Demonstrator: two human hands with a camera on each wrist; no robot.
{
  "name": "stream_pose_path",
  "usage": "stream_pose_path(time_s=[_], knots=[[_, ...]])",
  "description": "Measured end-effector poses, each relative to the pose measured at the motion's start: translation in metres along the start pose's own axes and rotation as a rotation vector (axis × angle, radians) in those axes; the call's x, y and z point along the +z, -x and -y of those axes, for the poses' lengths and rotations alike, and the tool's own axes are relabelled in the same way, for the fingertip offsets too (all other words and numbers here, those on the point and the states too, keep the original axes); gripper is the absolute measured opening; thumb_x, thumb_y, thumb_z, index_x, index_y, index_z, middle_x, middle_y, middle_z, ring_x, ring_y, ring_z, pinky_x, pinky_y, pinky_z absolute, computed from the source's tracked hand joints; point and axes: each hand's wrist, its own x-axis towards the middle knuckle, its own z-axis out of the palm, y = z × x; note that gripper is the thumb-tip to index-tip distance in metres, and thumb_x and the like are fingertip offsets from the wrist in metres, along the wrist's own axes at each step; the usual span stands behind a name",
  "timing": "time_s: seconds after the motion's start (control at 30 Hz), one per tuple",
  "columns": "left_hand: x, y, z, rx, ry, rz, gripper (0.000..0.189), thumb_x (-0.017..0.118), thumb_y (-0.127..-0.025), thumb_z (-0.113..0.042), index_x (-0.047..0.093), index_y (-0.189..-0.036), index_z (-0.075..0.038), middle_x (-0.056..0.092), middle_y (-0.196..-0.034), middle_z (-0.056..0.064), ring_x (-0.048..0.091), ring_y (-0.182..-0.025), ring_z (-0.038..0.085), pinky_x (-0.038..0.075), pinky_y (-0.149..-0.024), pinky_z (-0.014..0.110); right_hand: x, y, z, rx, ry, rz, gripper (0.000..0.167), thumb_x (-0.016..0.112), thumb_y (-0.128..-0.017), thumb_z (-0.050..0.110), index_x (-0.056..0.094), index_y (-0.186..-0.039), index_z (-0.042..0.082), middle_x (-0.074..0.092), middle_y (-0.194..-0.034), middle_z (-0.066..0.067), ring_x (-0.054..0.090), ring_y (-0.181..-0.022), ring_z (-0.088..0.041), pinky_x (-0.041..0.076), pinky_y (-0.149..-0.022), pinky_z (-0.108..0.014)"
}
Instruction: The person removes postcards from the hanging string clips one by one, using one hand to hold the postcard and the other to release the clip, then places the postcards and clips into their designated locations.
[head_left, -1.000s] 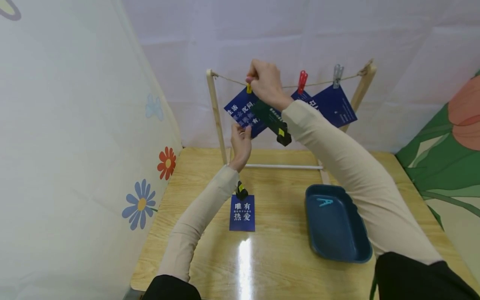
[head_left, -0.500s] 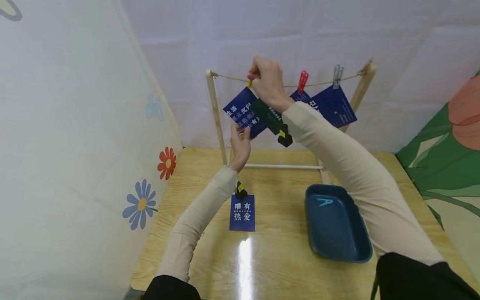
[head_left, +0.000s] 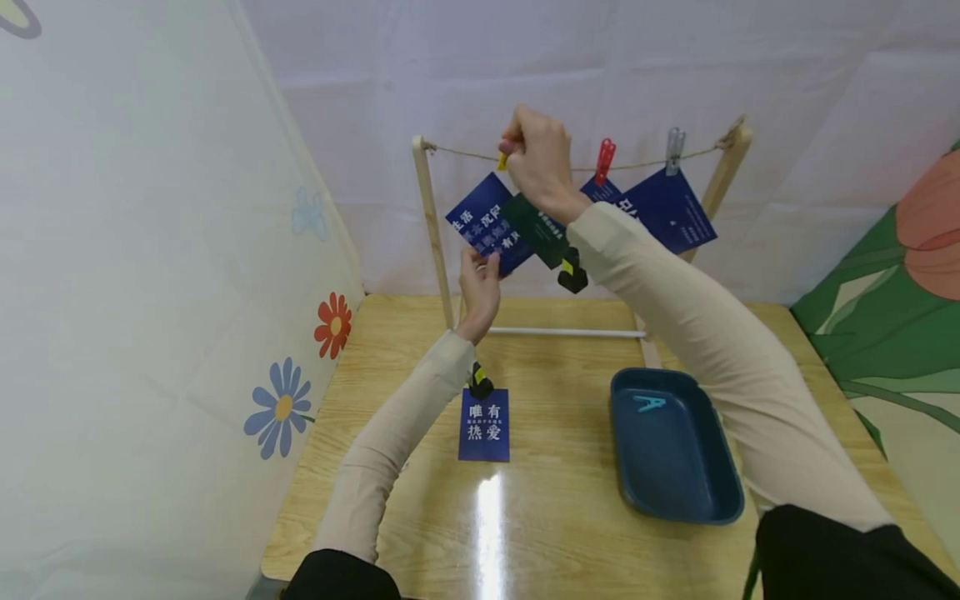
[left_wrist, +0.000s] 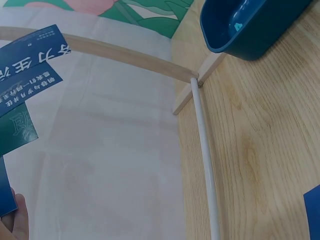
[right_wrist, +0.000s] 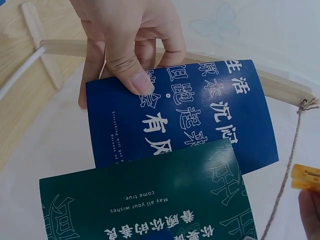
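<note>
My left hand (head_left: 480, 292) pinches the lower edge of a blue card (head_left: 480, 212) with white writing, its thumb (right_wrist: 142, 82) on the printed face. The card is tilted, with one corner up towards the string (right_wrist: 279, 210). Above that corner my right hand (head_left: 538, 158) pinches a yellow clothespin (right_wrist: 306, 176) at the string. In the right wrist view the clothespin and the card's edge are apart. A green card (right_wrist: 145, 190) hangs beside the blue one and overlaps it; my right hand hides its top.
Farther right, a red clothespin (head_left: 604, 162) and a grey clothespin (head_left: 675, 152) hold more blue cards on the wooden frame (head_left: 429, 225). Another blue card (head_left: 483, 442) lies on the table (head_left: 555, 517). A blue tray (head_left: 675, 467) holds a light-blue clothespin (head_left: 649, 403).
My right hand has moved slightly up and right with the yellow clothespin, which now stands off the blue card's top corner. My left hand and the card have barely shifted.
</note>
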Motion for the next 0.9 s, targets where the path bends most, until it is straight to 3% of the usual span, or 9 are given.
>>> stream_pose_path(time_s=[0.27, 0.5, 0.9], knots=[[-0.003, 0.001, 0.002, 0.012, 0.009, -0.005, 0.013, 0.051, -0.102, -0.002, 0.048, -0.114, 0.004, 0.059, -0.108, 0.02, 0.065, -0.096, 0.033, 0.058, -0.08, 0.032, -0.001, 0.002, -0.003, -0.02, -0.013, 0.003, 0.006, 0.055, -0.092, -0.01, 0.059, -0.091, -0.005, 0.068, -0.096, -0.018, 0.066, -0.086, -0.025, 0.055, -0.072, -0.03], [-0.009, 0.001, 0.004, 0.0, 0.026, -0.001, 0.013, 0.05, -0.102, -0.001, 0.048, -0.114, 0.004, 0.059, -0.109, 0.021, 0.065, -0.097, 0.034, 0.058, -0.081, 0.031, -0.001, 0.006, -0.003, -0.019, -0.046, 0.021, 0.006, 0.057, -0.096, -0.003, 0.057, -0.102, -0.005, 0.065, -0.098, -0.017, 0.063, -0.085, -0.022, 0.053, -0.073, -0.028], [-0.015, 0.004, 0.008, -0.05, 0.058, -0.031, 0.014, 0.05, -0.102, 0.0, 0.048, -0.114, 0.005, 0.059, -0.112, 0.023, 0.065, -0.1, 0.036, 0.058, -0.082, 0.031, 0.004, 0.015, -0.005, -0.13, -0.114, 0.125, 0.018, 0.055, -0.097, -0.007, 0.053, -0.114, -0.009, 0.061, -0.102, -0.021, 0.062, -0.089, -0.026, 0.054, -0.079, -0.033]])
